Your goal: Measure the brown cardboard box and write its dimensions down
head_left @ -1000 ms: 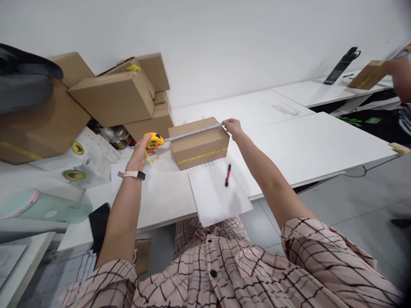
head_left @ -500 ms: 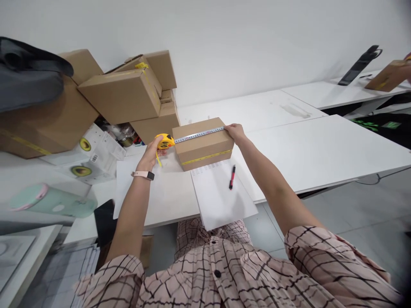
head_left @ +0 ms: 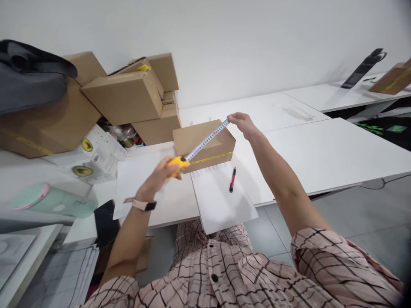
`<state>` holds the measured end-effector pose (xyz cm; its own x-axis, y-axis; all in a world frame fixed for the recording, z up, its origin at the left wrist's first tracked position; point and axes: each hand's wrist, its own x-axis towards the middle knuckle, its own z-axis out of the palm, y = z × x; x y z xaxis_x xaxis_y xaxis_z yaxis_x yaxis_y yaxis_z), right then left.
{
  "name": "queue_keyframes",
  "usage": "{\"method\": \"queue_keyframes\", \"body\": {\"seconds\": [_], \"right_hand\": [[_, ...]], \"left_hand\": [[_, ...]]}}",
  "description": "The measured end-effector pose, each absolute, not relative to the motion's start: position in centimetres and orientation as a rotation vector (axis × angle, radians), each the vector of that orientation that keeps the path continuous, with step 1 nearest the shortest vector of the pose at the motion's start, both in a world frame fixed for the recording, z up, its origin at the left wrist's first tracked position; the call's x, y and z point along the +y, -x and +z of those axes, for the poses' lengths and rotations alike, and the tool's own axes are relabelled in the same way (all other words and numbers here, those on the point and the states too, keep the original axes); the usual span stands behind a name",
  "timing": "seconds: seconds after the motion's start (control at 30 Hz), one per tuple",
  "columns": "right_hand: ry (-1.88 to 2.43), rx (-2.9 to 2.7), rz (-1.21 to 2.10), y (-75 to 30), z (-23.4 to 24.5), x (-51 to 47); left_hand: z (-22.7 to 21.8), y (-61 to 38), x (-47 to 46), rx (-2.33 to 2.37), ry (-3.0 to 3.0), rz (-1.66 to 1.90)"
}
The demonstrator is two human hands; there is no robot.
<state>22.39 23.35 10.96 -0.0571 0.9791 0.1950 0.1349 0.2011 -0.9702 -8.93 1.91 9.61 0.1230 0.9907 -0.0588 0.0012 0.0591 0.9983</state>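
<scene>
A yellow tape measure [head_left: 178, 165] is gripped in my left hand [head_left: 157, 179], in front of the box's left end. Its silver blade [head_left: 208, 139] runs out slantwise, up and to the right, across the cardboard box. My right hand [head_left: 244, 124] pinches the free end of the blade, just above the box's far right corner. The brown cardboard box [head_left: 212, 150] lies on the white table, with a yellow strip along its front side. Before it lie printed sheets of paper [head_left: 221, 201] with a red and black pen [head_left: 233, 179] on top.
Several cardboard boxes [head_left: 125, 96] are stacked at the left, beside white cartons with avocado pictures [head_left: 96, 158]. A mint tumbler [head_left: 54, 200] stands near the left edge. On the far right table are a dark bottle [head_left: 362, 68] and another cardboard box [head_left: 391, 79].
The tape was lying level along the box top. My left hand has come down and nearer with the case, my right hand slightly up and right, so the blade now slants.
</scene>
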Motion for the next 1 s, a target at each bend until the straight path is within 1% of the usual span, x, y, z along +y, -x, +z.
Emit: {"method": "queue_keyframes", "body": {"seconds": [0.1,0.17,0.23,0.3,0.37,0.47,0.53,0.67,0.8,1.0], "right_hand": [[1.037,-1.693,1.109,-21.4,12.6,23.0],[1.016,-1.808,1.167,-20.3,12.9,23.1],[1.037,-1.836,1.153,-19.2,12.4,23.5],[1.114,-1.82,1.017,-18.2,11.5,24.3],[1.252,-1.844,0.807,-17.5,10.6,25.0],[1.437,-2.087,0.548,-16.7,9.4,25.8],[1.483,-2.249,0.433,-16.3,8.9,26.0],[1.478,-2.354,0.26,-15.8,8.3,25.9],[1.407,-2.468,0.179,-15.7,8.3,25.8],[1.394,-2.506,0.264,-15.6,8.8,25.9]], "left_hand": [[7.2,4.1,-1.3,0.946,-1.123,0.841],[6.0,1.1,-2.1,0.882,-1.023,0.883],[5.8,-1.0,-1.7,0.845,-0.915,1.013],[6.4,-2.2,-0.6,0.823,-0.82,1.129],[7.4,-2.8,0.9,0.835,-0.743,1.208],[9.0,-3.4,3.0,0.896,-0.641,1.298],[9.6,-3.9,3.9,0.921,-0.592,1.324],[9.7,-5.0,4.8,0.933,-0.533,1.343],[9.5,-6.4,4.8,0.964,-0.495,1.365],[10.3,-8.0,4.8,1.024,-0.427,1.349]]}}
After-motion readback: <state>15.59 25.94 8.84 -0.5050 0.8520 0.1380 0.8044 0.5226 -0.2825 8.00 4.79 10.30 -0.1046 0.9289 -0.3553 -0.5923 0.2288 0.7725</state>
